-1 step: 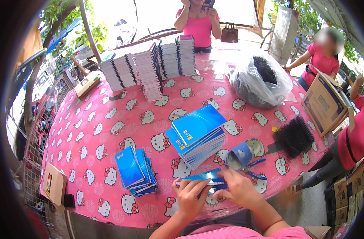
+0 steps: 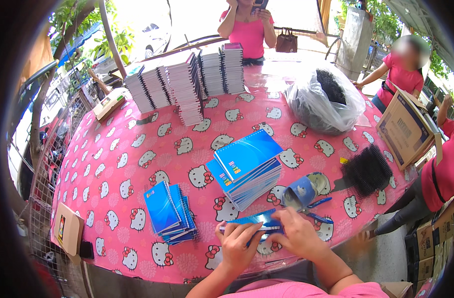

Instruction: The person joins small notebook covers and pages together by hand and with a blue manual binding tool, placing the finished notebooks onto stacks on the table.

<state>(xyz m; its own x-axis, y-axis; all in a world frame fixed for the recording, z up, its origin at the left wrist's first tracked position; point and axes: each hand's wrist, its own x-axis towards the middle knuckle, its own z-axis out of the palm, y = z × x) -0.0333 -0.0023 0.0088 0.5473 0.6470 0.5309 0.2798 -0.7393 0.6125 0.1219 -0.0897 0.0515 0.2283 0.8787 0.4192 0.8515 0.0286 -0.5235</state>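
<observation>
One blue notebook (image 2: pixel 255 218) | left grip (image 2: pixel 238 246): clasps left side | right grip (image 2: pixel 300 234): at right end, hold unclear

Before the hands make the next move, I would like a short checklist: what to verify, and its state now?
1. Left hand holding the blue notebook: ok.
2. Right hand at the notebook's right end: ok.
3. Whole notebook edge visible: not ok, fingers cover part.
4. Taller stack squared: not ok, top one is offset.
5. Shorter pile squared: not ok, fanned.
6. Blue-handled tool reachable: seems ok, near the right hand.
</observation>
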